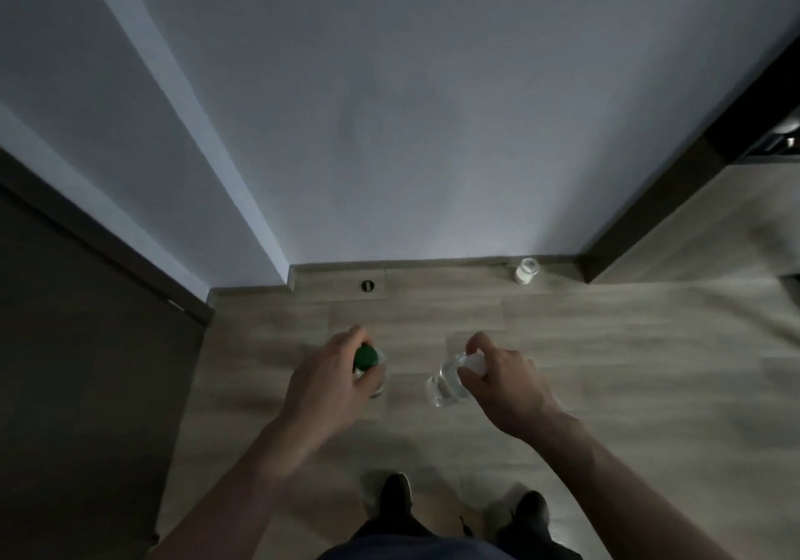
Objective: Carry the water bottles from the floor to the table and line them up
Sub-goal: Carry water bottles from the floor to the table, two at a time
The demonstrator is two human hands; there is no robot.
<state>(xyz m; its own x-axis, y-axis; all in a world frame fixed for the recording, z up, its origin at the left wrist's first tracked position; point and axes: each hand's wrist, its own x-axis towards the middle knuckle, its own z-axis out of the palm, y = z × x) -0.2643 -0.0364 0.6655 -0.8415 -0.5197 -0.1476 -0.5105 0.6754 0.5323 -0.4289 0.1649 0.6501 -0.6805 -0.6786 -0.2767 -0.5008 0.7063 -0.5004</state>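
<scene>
Green-capped bottle point(368, 364): clear plastic with a dark green screw cap, seen almost straight down; only the cap, shoulder and a slice of the body show beside the fingers. It is above the wooden floor, left of centre; whether its base touches the floor cannot be told.
White-capped bottle point(448, 382): clear, with a pale cap mostly hidden under the fingers. It is tilted, its base pointing down-left, and sits right of centre, near the green-capped one but apart from it.
Third bottle point(526, 270): small, clear, with a white band low down, standing alone on the floor against the skirting board, well beyond the other two.
Left hand point(329, 380): fingers curled round the neck of the green-capped bottle, gripping it just below the cap.
Right hand point(502, 380): fingertips pinching the top of the white-capped bottle.
Floor point(606, 364): light wood-look planks, dim light.
Wall point(411, 105): plain, pale grey-blue, straight ahead.
Round floor fitting point(367, 285): dark, set near the skirting.
Shoes point(396, 492): dark pair at the bottom edge.
Cabinet point(714, 213): dark edging, wood front, far right.
</scene>
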